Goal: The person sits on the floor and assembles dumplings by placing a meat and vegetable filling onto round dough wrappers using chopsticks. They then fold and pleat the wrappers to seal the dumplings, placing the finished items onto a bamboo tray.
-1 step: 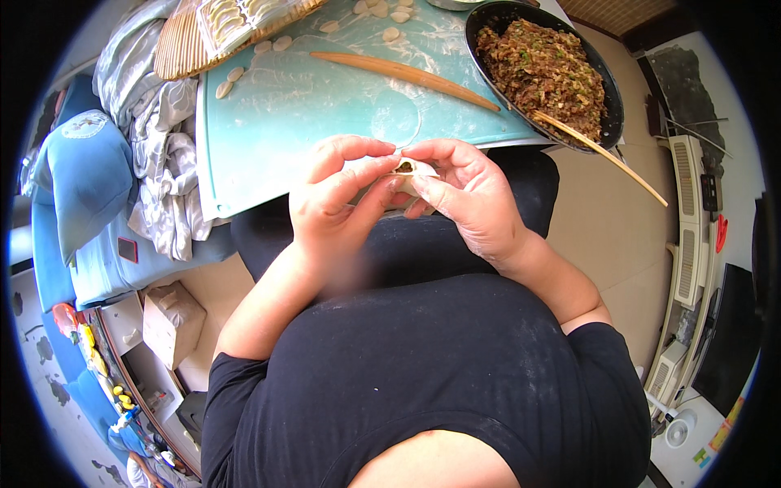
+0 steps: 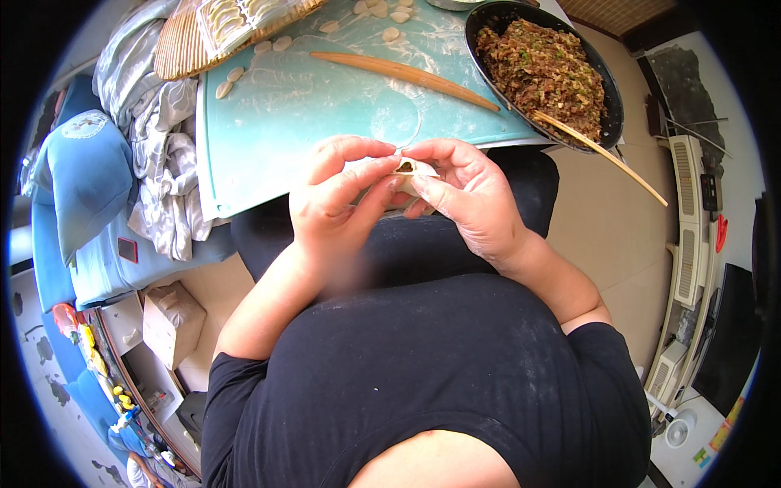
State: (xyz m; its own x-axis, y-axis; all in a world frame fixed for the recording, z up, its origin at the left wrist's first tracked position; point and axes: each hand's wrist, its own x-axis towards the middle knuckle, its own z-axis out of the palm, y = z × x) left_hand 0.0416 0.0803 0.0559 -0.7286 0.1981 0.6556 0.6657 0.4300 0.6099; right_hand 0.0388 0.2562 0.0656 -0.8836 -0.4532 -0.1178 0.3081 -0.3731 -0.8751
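Between my two hands, just off the near edge of the floured mat, is a dumpling (image 2: 425, 169). Its white wrapper is partly folded, and dark filling shows through a gap at its left end. My left hand (image 2: 340, 191) pinches that end with thumb and fingers. My right hand (image 2: 470, 191) grips the other end, its thumb pressed on the dough. Beyond them a wooden rolling pin (image 2: 407, 71) with tapered ends lies across the turquoise mat (image 2: 285, 146). Small flattened dough pieces (image 2: 390, 35) are scattered at the far side.
At the far right stands a black pan (image 2: 616, 122) of minced filling (image 2: 545, 73), with chopsticks (image 2: 618, 160) sticking out over the edge. A woven tray (image 2: 175, 53) at the far left carries a plastic box of dumplings (image 2: 236, 20). Crumpled grey cloth (image 2: 154, 106) lies beside the table.
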